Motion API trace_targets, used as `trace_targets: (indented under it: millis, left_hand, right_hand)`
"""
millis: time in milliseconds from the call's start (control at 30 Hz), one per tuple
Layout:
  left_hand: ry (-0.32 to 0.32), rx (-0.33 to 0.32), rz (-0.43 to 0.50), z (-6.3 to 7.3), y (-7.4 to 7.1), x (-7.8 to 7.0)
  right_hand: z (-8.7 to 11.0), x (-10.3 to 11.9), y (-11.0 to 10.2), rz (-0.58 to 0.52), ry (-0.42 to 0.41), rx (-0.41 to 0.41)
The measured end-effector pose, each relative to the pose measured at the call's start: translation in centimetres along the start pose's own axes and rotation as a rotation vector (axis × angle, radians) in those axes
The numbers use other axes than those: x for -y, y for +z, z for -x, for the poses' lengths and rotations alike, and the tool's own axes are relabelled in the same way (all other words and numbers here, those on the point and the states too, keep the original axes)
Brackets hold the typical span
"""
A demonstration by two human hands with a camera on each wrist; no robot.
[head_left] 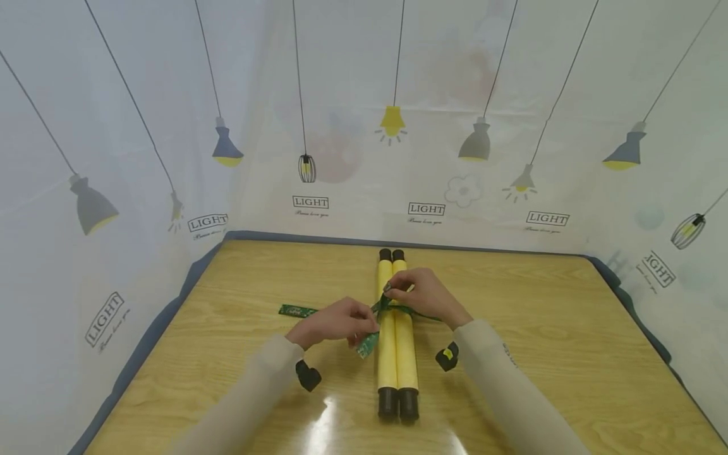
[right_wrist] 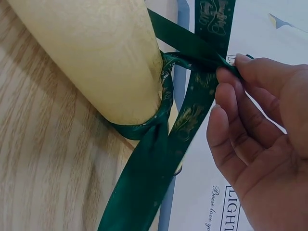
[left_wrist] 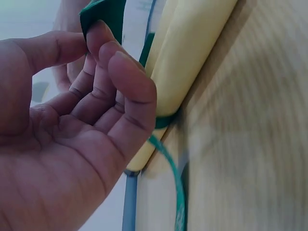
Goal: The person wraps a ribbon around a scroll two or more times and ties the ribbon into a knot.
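Note:
Two pale yellow rolls with black end caps (head_left: 387, 366) lie side by side, pointing away from me. A green ribbon (right_wrist: 139, 178) with gold print is wrapped round their middle and crosses over itself on top. My right hand (head_left: 423, 294) pinches part of the ribbon between thumb and index finger, just above the rolls. On the near left side, my left hand (head_left: 341, 321) pinches another length of it between thumb and fingertips, and a piece hangs below those fingers. One ribbon tail (head_left: 297, 310) lies out to the left, and another strip runs right beneath the right hand.
The wood-grain table (head_left: 227, 379) carries the rolls. Behind and beside it hangs a white sheet (head_left: 352, 76) printed with lamps, with a blue-grey band (head_left: 318, 239) along the table's edges. Black wrist devices (head_left: 309, 376) hang under both sleeves.

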State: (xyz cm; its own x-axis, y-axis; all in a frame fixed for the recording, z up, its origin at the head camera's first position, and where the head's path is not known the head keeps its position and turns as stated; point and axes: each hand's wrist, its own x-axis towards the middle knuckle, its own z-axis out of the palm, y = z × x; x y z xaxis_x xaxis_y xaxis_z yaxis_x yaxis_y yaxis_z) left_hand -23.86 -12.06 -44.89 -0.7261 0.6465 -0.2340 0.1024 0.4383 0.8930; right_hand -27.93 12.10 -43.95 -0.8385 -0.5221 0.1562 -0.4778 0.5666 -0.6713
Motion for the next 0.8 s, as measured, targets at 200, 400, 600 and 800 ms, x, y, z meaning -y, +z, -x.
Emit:
trace_targets:
  millis: [200,400,600,800]
  left_hand:
    - [-0.008,0.018,0.055,-0.6,2.3,-0.4]
    - [0.019,0.016,0.081,-1.3,4.6,-1.7]
    - [0.061,0.036,0.15,-1.9,6.3,-2.5]
    - [0.033,0.041,0.041,-1.8,5.7,-2.6]
  right_hand:
    - [-0.2,-0.2,0.1,0.011,-0.002,-0.006]
    - [-0.3,-0.1,0.0,0.005,-0.018,-0.003]
    - [-0.3,-0.1,0.1,0.016,-0.027,-0.008]
    - [-0.4,0.3,0.1,0.007,-0.018,0.0]
